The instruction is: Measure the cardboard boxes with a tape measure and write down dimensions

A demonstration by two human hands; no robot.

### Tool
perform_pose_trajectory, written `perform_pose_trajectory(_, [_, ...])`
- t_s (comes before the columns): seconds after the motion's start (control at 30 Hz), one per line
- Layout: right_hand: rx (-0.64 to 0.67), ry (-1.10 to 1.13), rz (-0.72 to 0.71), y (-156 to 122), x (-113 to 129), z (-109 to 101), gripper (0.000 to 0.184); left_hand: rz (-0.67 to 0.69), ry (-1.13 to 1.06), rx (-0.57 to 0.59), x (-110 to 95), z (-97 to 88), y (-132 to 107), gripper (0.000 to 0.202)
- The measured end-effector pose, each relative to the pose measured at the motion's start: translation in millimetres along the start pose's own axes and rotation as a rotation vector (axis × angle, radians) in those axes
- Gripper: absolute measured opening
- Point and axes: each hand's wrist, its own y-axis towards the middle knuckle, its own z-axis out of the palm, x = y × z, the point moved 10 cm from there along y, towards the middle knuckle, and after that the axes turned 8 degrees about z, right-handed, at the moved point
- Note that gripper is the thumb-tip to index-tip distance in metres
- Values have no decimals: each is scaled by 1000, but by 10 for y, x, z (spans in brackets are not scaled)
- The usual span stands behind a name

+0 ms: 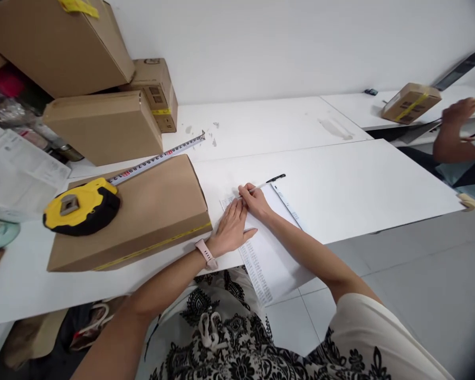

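Observation:
My right hand (254,200) is closed around a pen (276,178), whose black end points up and to the right. The pen's tip, hidden by my fingers, is near the top left of a paper sheet (279,269) with columns of small print. My left hand (230,228) lies flat on that sheet, fingers stretched out and thumb apart, just beside my right hand. The lower part of the paper hangs past the table's front edge. A narrow pale strip with blue marks (288,206), perhaps a ruler, lies along the sheet's right side.
Left of my hands, a yellow and black tape measure (83,206) sits on a cardboard box (154,206), its blade (158,158) extended. More boxes (103,126) stack behind it on the white table (340,184). At right, another person's arm (455,126) is near a small taped box (411,103).

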Motion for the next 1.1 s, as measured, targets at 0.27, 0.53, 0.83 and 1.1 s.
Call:
perform_pose_trajectory(0.27, [-71, 125, -4, 118, -29, -60, 35, -1, 2, 43, -6, -59, -60, 84])
perform_pose_trajectory(0.53, [-143, -105, -108, 118, 95, -121, 23, -13, 18, -74, -19, -111, -96, 80])
perform_pose_trajectory(0.83, [-109, -157, -118, 93, 89, -59, 24, 0, 152, -78, -94, -82, -105, 85])
perform_pose_trajectory(1.1, [-94, -160, -108, 105, 43, -46, 26, 4, 165, -90, -107, -91, -91, 88])
